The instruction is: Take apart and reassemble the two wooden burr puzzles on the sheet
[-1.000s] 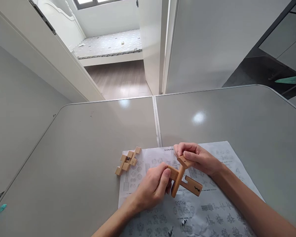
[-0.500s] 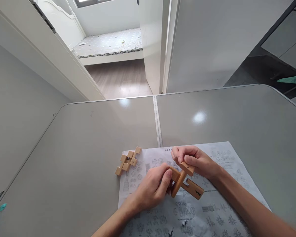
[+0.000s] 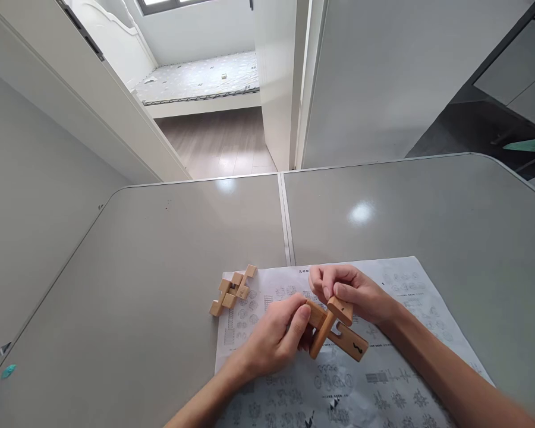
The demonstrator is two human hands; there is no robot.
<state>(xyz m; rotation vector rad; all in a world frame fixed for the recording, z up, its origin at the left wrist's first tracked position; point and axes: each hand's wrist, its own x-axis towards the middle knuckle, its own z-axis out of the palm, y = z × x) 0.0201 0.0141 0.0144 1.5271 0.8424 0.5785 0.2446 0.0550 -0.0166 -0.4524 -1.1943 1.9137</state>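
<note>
Left hand (image 3: pixel 276 336) grip closed round the near-left end of the wood assembly (image 3: pixel 348 341); right hand (image 3: pixel 359 291) grip pinching its upper block at the edge; both hands on the one part, over the printed sheet (image 3: pixel 361 401).

Room: tabletop (image 3: pixel 142 285) runs wide to the left and ahead; far edge well beyond the hands; rounded corners both sides; pale seam (image 3: pixel 287 229) comes down to the top of the sheet.

Around: pale block cluster (image 3: pixel 230 292) near the left hand, lying across the sheet's upper left corner; small teal bit (image 3: pixel 9 371) well apart, by the left edge; past the far edge, white door (image 3: pixel 276 83) and bed (image 3: pixel 200 77); cluster is the nearest obstacle on the left.

Part: darker orange-brown wood; notched flat bar with black squiggle, points lower right; round-ended bar crosses it at an angle; upper block has a small dark mark.
</note>
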